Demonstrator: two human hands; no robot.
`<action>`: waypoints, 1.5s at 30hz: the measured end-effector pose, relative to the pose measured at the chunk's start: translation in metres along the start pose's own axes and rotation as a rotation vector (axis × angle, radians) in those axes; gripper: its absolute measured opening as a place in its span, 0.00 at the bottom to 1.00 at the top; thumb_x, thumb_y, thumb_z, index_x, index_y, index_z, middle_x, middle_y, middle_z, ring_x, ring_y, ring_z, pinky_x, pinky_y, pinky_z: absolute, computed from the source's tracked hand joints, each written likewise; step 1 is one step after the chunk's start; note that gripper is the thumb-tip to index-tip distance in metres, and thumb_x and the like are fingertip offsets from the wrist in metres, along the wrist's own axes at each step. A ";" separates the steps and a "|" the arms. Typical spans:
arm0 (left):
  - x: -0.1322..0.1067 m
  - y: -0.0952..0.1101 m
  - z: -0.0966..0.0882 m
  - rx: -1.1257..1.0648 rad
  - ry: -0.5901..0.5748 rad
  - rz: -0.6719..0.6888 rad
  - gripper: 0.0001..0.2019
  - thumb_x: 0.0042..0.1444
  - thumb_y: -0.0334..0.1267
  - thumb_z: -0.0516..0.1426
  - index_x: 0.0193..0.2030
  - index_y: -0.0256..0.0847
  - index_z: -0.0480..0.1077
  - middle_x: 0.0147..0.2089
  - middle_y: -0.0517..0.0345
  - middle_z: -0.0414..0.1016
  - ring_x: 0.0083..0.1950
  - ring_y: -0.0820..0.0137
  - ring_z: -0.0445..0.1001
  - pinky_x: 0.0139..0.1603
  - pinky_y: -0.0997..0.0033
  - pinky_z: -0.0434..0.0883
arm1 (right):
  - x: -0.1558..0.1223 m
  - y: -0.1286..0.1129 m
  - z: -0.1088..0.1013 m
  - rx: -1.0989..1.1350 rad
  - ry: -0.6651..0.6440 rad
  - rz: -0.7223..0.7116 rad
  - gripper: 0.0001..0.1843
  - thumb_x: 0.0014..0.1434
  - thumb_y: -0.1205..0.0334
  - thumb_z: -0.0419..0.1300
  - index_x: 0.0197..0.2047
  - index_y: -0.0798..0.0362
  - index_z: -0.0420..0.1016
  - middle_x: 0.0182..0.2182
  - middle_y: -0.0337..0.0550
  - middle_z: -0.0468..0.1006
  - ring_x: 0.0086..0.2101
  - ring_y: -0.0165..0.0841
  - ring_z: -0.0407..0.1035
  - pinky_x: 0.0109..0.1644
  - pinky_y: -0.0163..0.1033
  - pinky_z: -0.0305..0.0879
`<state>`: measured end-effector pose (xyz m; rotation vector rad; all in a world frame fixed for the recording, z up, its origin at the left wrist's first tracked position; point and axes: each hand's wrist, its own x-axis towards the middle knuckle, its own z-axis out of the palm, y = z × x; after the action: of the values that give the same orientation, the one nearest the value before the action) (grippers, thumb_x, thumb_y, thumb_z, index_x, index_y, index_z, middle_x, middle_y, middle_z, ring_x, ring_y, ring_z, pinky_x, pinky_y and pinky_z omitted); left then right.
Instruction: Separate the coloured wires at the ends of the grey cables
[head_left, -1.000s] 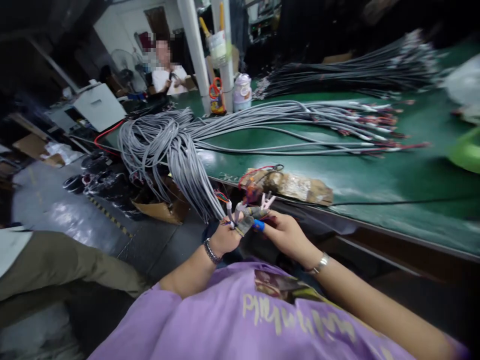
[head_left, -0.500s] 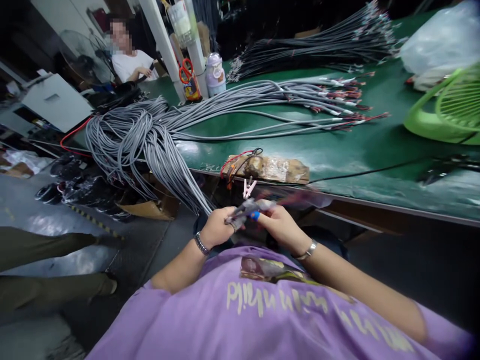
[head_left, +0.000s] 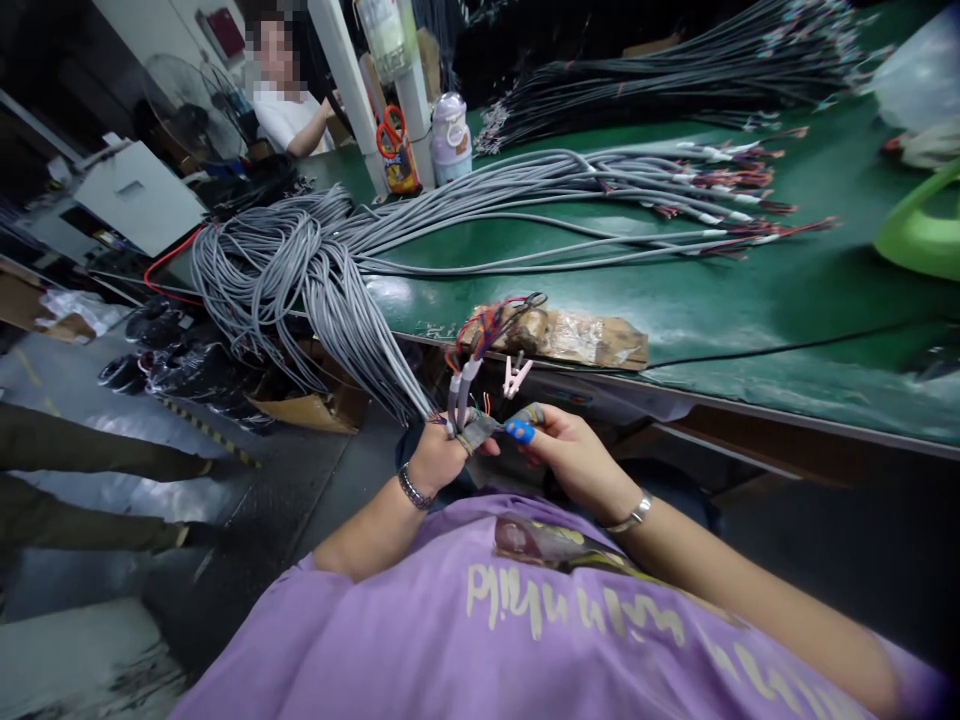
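Observation:
My left hand (head_left: 439, 455) is closed around the ends of grey cables (head_left: 463, 395), whose stripped red and dark wires (head_left: 489, 328) stick up toward the bench edge. Grey tape wraps one of its fingers. My right hand (head_left: 562, 445) pinches thin wires (head_left: 501, 428) at the end of a cable, close beside the left fingers; blue wrapping covers its thumb. Just beyond the hands, a pink clothes peg (head_left: 516, 376) hangs at the bench edge below a taped cardboard piece (head_left: 592, 340).
A large grey cable bundle (head_left: 330, 240) drapes over the edge of the green bench (head_left: 787, 330). Black cables (head_left: 637, 95) lie behind, near a purple bottle (head_left: 451, 140) and scissors (head_left: 391, 135). A green plastic item (head_left: 922, 235) is at right. A co-worker (head_left: 289, 110) sits at the back.
The cable ends have swung from pointing right to standing upright in my left hand. My right hand now pinches thin wires. The view has shifted, so the bench appears farther right.

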<state>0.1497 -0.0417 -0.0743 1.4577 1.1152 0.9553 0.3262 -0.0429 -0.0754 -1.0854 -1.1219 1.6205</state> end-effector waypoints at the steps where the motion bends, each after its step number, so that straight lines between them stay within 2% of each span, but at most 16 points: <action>1: -0.001 0.000 0.000 -0.015 0.007 0.004 0.21 0.59 0.53 0.56 0.28 0.35 0.74 0.27 0.53 0.77 0.31 0.72 0.73 0.36 0.73 0.70 | -0.001 0.001 -0.001 -0.013 -0.003 -0.015 0.21 0.45 0.46 0.69 0.28 0.54 0.69 0.19 0.33 0.66 0.20 0.25 0.57 0.24 0.33 0.55; 6: -0.003 0.002 -0.002 0.023 -0.015 0.009 0.21 0.59 0.52 0.57 0.26 0.35 0.73 0.26 0.54 0.75 0.29 0.73 0.72 0.34 0.74 0.69 | -0.001 0.003 -0.006 -0.055 -0.020 -0.032 0.20 0.47 0.45 0.68 0.29 0.53 0.71 0.21 0.35 0.68 0.22 0.26 0.60 0.26 0.34 0.58; 11: -0.001 0.001 -0.004 0.110 -0.101 0.007 0.18 0.58 0.47 0.59 0.24 0.35 0.72 0.25 0.54 0.75 0.27 0.73 0.71 0.33 0.75 0.68 | 0.003 -0.005 -0.006 -0.102 -0.084 -0.046 0.19 0.50 0.46 0.65 0.37 0.53 0.75 0.33 0.43 0.76 0.30 0.32 0.66 0.31 0.36 0.63; 14: 0.001 -0.003 -0.004 0.103 -0.140 -0.006 0.14 0.55 0.43 0.60 0.25 0.35 0.72 0.24 0.55 0.75 0.27 0.73 0.70 0.32 0.75 0.67 | 0.007 -0.009 -0.001 -0.153 -0.095 -0.099 0.18 0.49 0.46 0.66 0.34 0.53 0.75 0.30 0.43 0.76 0.30 0.34 0.66 0.32 0.37 0.63; 16: 0.002 -0.004 -0.004 0.107 -0.150 -0.007 0.13 0.55 0.42 0.60 0.26 0.35 0.72 0.25 0.56 0.75 0.26 0.74 0.70 0.31 0.75 0.67 | 0.009 -0.008 0.003 -0.159 -0.058 -0.136 0.17 0.48 0.47 0.66 0.31 0.53 0.74 0.27 0.42 0.75 0.29 0.33 0.66 0.32 0.37 0.63; 19: 0.001 -0.002 -0.003 0.133 -0.119 0.006 0.14 0.56 0.42 0.60 0.24 0.35 0.72 0.24 0.55 0.75 0.26 0.74 0.70 0.31 0.75 0.67 | 0.009 -0.002 0.007 -0.138 0.017 -0.134 0.17 0.49 0.47 0.65 0.29 0.53 0.73 0.26 0.40 0.73 0.28 0.32 0.64 0.32 0.37 0.61; 23: -0.001 0.003 -0.002 0.144 -0.067 0.009 0.16 0.56 0.45 0.60 0.23 0.35 0.72 0.24 0.54 0.75 0.26 0.74 0.70 0.32 0.75 0.67 | 0.008 0.006 0.008 -0.023 0.089 -0.023 0.20 0.47 0.45 0.66 0.30 0.53 0.70 0.25 0.37 0.70 0.24 0.28 0.59 0.29 0.35 0.59; 27: -0.003 0.002 -0.002 0.120 -0.037 0.010 0.19 0.56 0.49 0.60 0.23 0.34 0.73 0.24 0.53 0.75 0.27 0.73 0.71 0.33 0.74 0.68 | 0.004 0.006 0.002 0.203 0.035 0.137 0.24 0.44 0.41 0.67 0.32 0.53 0.70 0.21 0.34 0.66 0.23 0.27 0.59 0.29 0.36 0.63; 29: -0.003 0.000 -0.002 0.113 -0.023 0.001 0.20 0.57 0.50 0.59 0.23 0.34 0.73 0.25 0.53 0.75 0.27 0.73 0.71 0.33 0.74 0.69 | 0.002 0.003 -0.002 0.199 -0.001 0.166 0.25 0.43 0.41 0.68 0.31 0.53 0.70 0.21 0.35 0.67 0.23 0.28 0.61 0.29 0.37 0.64; 33: -0.002 0.002 -0.003 0.119 -0.052 -0.010 0.18 0.55 0.49 0.61 0.24 0.35 0.73 0.25 0.53 0.76 0.27 0.73 0.72 0.32 0.74 0.69 | 0.003 -0.004 0.000 0.006 0.014 0.045 0.20 0.42 0.48 0.71 0.31 0.53 0.72 0.23 0.37 0.71 0.24 0.27 0.62 0.27 0.34 0.61; 36: -0.002 0.005 -0.005 0.112 -0.115 0.017 0.17 0.54 0.47 0.62 0.24 0.35 0.73 0.25 0.53 0.76 0.28 0.72 0.72 0.32 0.74 0.69 | 0.008 -0.001 0.004 -0.008 0.034 -0.036 0.19 0.44 0.47 0.69 0.30 0.53 0.71 0.25 0.38 0.73 0.25 0.28 0.63 0.27 0.34 0.61; 40: -0.004 0.004 -0.008 0.076 -0.076 0.036 0.17 0.54 0.48 0.62 0.24 0.35 0.72 0.25 0.54 0.75 0.28 0.72 0.71 0.32 0.74 0.68 | 0.012 0.007 0.003 0.021 0.010 0.000 0.22 0.46 0.43 0.68 0.31 0.53 0.69 0.23 0.36 0.71 0.23 0.27 0.63 0.26 0.34 0.61; 45: -0.004 -0.002 -0.009 0.080 -0.008 0.016 0.18 0.55 0.49 0.61 0.25 0.35 0.73 0.25 0.54 0.75 0.27 0.73 0.70 0.32 0.74 0.67 | 0.005 0.003 0.000 -0.001 -0.040 0.052 0.23 0.45 0.44 0.69 0.33 0.53 0.71 0.24 0.37 0.71 0.24 0.27 0.62 0.27 0.34 0.63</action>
<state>0.1401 -0.0432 -0.0752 1.5358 1.1487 0.9249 0.3240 -0.0385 -0.0793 -1.0955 -1.1293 1.6888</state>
